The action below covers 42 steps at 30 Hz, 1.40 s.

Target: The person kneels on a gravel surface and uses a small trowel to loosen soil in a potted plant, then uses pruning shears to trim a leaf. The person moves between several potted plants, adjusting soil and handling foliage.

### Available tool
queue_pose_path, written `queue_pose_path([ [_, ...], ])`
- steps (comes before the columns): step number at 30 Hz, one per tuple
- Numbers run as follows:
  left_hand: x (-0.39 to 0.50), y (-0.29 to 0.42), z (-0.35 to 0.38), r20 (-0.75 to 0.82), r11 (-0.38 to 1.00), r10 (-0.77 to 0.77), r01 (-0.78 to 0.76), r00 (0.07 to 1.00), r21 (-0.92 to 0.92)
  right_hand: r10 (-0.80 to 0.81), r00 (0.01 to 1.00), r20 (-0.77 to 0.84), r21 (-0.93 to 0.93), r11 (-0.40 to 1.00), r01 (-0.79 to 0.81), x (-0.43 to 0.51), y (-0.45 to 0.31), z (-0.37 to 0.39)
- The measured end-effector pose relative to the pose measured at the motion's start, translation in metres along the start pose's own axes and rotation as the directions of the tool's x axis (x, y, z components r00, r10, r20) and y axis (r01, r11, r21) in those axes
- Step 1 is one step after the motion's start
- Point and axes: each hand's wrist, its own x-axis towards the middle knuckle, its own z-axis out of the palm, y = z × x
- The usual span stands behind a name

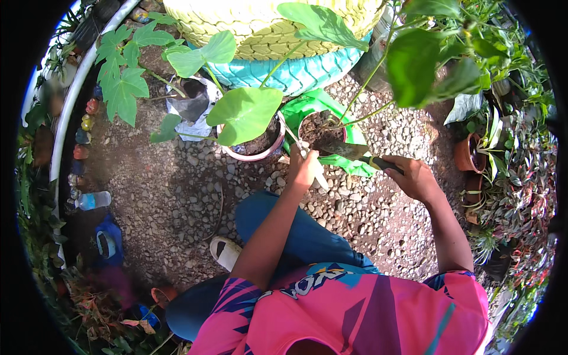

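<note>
My right hand [412, 178] grips the black and yellow handle of a garden trowel [348, 150]. Soil clings to its blade, which reaches over the near edge of a small round pot [316, 119]. Dark soil fills that pot, and long green stems rise from it. Under and around it spreads a bright green plastic bag [355, 165]. My left hand [304, 167] is closed around a narrow whitish item [320, 178], close to the pot's left side; what it is cannot be made out. Just left stands a pale-rimmed pot [253, 157], partly covered by a broad leaf [246, 111].
Stacked painted tires [288, 66], yellow over turquoise, stand beyond the pots. A white plastic bag [195, 128] holds a leafy seedling at left. A plastic bottle [94, 201] lies near the left border. Terracotta pots [466, 153] and dense plants line the right. Pebbles [341, 208] cover the ground.
</note>
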Motion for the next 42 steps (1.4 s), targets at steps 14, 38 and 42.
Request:
queue_pose_path([
  [14,0.021,-0.037,-0.033,0.194,0.9,0.106,-0.177,0.975,0.398,0.055,0.998,0.0,-0.109,0.993,-0.055,-0.004,-0.014,-0.005],
  [38,0.028,-0.046,-0.023,0.202,0.898,0.152,-0.22,0.968,0.381,0.209,0.978,0.021,0.184,0.96,-0.209,-0.023,-0.002,-0.039],
  [42,0.027,-0.043,-0.016,0.248,0.888,0.112,-0.209,0.962,0.411,0.047,0.994,-0.096,-0.248,0.966,-0.07,-0.019,-0.018,-0.036],
])
